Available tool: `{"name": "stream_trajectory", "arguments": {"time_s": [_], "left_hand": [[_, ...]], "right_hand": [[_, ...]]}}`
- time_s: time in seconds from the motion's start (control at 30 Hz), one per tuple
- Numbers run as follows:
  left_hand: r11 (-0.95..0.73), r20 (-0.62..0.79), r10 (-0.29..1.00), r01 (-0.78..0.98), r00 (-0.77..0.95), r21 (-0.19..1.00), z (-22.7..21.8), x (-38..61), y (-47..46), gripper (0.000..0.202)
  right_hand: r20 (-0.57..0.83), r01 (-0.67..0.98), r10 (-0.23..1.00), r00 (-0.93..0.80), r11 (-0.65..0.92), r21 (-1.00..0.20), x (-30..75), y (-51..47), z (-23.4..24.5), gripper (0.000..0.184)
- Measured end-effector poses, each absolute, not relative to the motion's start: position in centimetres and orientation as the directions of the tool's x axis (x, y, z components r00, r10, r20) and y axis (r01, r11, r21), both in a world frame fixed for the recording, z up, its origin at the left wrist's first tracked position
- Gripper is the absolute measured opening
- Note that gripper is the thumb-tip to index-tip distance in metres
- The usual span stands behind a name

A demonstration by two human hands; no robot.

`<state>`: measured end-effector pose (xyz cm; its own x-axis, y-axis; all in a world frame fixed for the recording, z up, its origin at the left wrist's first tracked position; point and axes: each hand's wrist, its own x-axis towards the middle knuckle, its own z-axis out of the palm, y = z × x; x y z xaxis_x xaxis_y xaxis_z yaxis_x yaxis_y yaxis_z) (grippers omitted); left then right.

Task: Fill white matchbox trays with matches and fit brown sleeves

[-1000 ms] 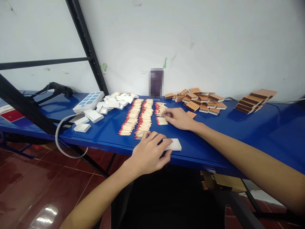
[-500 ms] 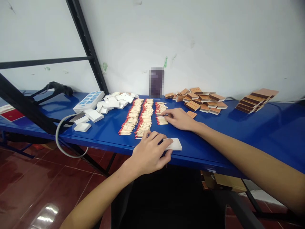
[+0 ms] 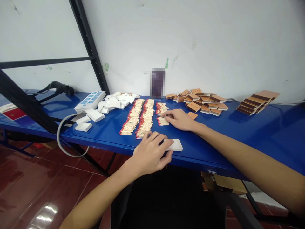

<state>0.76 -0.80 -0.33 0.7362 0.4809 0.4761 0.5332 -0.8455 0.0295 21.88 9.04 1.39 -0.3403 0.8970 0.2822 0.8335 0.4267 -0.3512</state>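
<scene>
My left hand [image 3: 150, 153] rests at the front edge of the blue table [image 3: 250, 133], fingers curled on a white matchbox tray [image 3: 175, 145]. My right hand [image 3: 179, 119] lies further back, its fingertips pinching a small bunch of red-tipped matches [image 3: 162, 121] at the near end of the right row. Two longer rows of matches [image 3: 139, 117] lie just left of it. One brown matchbox sleeve [image 3: 192, 115] sits beside my right wrist.
A heap of white inner trays [image 3: 114, 102] and a white power strip [image 3: 90, 100] with its cable lie at the left. Brown sleeves [image 3: 202, 101] are piled behind my right hand, with a neat stack [image 3: 257, 101] far right. A black shelf frame [image 3: 30, 108] crosses the left side.
Both hands stay almost where they were; the right fingers have shifted slightly on the small bunch of matches. The view has drifted a little.
</scene>
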Motion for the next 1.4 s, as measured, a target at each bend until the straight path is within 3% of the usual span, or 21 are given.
{"name": "stream_trajectory", "arguments": {"time_s": [0.77, 1.1, 1.4], "left_hand": [[-0.847, 0.493, 0.471, 0.531, 0.732, 0.021, -0.38, 0.79, -0.68, 0.026], [-0.849, 0.500, 0.465, 0.527, 0.731, 0.020, -0.39, 0.75, -0.61, 0.026], [-0.847, 0.494, 0.475, 0.530, 0.728, 0.033, -0.39, 0.76, -0.64, 0.026]], "right_hand": [[0.273, 0.865, 0.909, -0.315, 0.393, -0.310, 21.54, 8.95, 1.63, 0.040], [0.275, 0.799, 0.901, -0.335, 0.427, -0.424, 21.88, 9.36, 1.51, 0.031], [0.302, 0.811, 0.884, -0.356, 0.453, -0.369, 22.03, 9.14, 1.65, 0.037]]}}
